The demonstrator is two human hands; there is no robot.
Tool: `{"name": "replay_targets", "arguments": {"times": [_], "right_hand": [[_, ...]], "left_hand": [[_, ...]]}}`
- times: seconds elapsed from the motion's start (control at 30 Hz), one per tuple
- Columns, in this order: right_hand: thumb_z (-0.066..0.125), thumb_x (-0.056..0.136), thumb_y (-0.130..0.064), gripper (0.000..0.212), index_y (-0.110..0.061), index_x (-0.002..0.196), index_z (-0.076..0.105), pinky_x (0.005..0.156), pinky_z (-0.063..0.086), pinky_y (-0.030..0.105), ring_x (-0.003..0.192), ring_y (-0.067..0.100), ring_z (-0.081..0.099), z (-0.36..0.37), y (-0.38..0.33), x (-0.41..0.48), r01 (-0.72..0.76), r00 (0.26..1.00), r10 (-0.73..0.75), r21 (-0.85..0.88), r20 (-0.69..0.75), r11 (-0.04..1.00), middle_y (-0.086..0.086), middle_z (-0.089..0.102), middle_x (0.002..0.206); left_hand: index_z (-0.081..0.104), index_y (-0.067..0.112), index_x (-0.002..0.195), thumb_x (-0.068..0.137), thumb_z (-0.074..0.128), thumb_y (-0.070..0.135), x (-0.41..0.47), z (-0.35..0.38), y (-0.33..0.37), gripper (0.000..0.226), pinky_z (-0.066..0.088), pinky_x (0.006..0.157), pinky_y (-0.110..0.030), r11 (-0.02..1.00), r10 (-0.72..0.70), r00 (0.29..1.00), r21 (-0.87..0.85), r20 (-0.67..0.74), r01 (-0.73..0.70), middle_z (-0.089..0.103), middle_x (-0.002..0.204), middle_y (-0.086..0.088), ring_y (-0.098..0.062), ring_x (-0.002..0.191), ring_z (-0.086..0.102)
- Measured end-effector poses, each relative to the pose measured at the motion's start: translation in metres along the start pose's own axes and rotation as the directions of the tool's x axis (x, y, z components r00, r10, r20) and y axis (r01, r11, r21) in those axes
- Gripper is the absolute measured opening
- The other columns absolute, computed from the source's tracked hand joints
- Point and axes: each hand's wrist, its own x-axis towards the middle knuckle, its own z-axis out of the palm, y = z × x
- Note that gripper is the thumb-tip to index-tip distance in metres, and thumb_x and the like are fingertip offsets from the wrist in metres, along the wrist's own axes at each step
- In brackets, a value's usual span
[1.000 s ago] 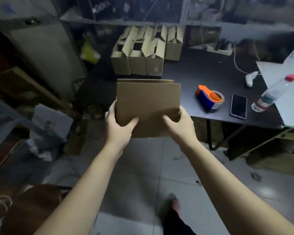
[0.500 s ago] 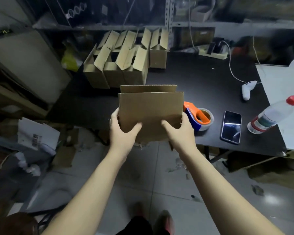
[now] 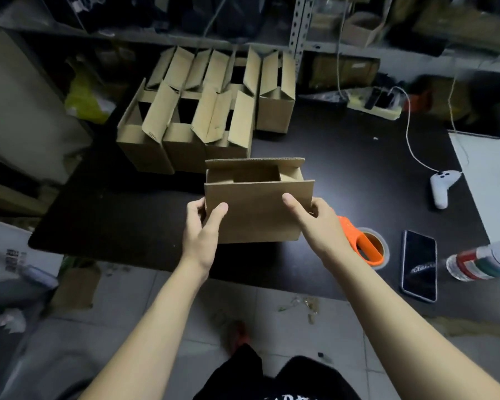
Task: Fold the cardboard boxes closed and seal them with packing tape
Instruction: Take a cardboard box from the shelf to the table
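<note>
We hold 1 open cardboard box (image 3: pixel 257 217), left hand (image 3: pixel 200 232) and right hand (image 3: pixel 321 226) fingers clamped on its ends; tape dispenser (image 3: pixel 365 246) just right of the box.

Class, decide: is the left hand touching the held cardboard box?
Touching. The head view shows the left hand gripping the cardboard box at its left edge, thumb on its front face.

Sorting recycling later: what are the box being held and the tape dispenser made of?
box: brown corrugated cardboard, matte; fluting shows along the top flap edge. tape dispenser: seemingly orange plastic, smooth, slightly glossy handle; the rest is hidden behind the wrist.
</note>
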Motion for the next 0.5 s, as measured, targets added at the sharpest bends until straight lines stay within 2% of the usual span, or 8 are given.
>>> {"name": "replay_targets", "arguments": {"times": [0.13,0.23,0.33,0.43,0.5], "right_hand": [[0.061,0.084,-0.075,0.069,-0.030,0.137,0.054,0.077,0.046,0.019,0.119,0.013,0.061,0.014,-0.001,0.028,-0.027,0.999,0.026,0.023,0.035,0.999,-0.010,0.065,0.126],[0.058,0.084,-0.075,0.078,-0.039,0.151,0.039,0.093,0.046,0.028,0.127,0.016,0.057,0.023,0.002,0.046,-0.037,0.992,0.033,0.026,0.118,0.999,-0.003,0.061,0.139],[0.055,0.085,-0.073,0.074,-0.045,0.151,0.036,0.101,0.043,0.031,0.131,0.014,0.054,0.036,0.009,0.062,0.007,0.992,-0.008,0.006,0.128,1.000,0.000,0.058,0.145],[0.051,0.089,-0.069,0.064,-0.043,0.147,0.043,0.093,0.042,0.024,0.131,0.014,0.055,0.044,0.008,0.075,0.107,0.985,-0.093,-0.091,0.145,0.990,-0.005,0.058,0.145],[0.052,0.096,-0.066,0.050,-0.043,0.140,0.049,0.086,0.043,0.024,0.123,0.014,0.060,0.045,0.007,0.085,0.157,0.980,-0.133,-0.168,0.147,0.973,-0.008,0.062,0.139]], "left_hand": [[0.058,0.033,0.114,0.068,0.069,0.068,0.030,-0.010,-0.001,0.059,0.054,0.092,-0.032,0.999,-0.026,0.999,0.043,-0.036,0.028,0.075,0.115,0.001,-0.017,0.109,0.071],[0.047,0.036,0.127,0.076,0.069,0.060,0.048,-0.015,0.001,0.060,0.051,0.098,-0.031,0.992,-0.013,0.999,0.121,-0.050,0.019,0.071,0.122,0.003,-0.013,0.113,0.067],[0.045,0.034,0.136,0.083,0.070,0.053,0.067,-0.015,0.001,0.061,0.052,0.098,-0.030,0.974,0.030,0.999,0.224,-0.033,-0.022,0.068,0.123,0.007,-0.008,0.113,0.066],[0.055,0.025,0.135,0.086,0.066,0.056,0.081,-0.013,0.005,0.060,0.051,0.104,-0.033,0.965,0.031,0.997,0.264,-0.071,-0.011,0.070,0.118,0.013,-0.006,0.113,0.066],[0.060,0.025,0.127,0.097,0.063,0.046,0.089,-0.015,0.005,0.037,0.050,0.097,-0.027,0.965,0.029,0.994,0.262,-0.106,0.000,0.072,0.109,0.017,-0.001,0.105,0.067]]}}
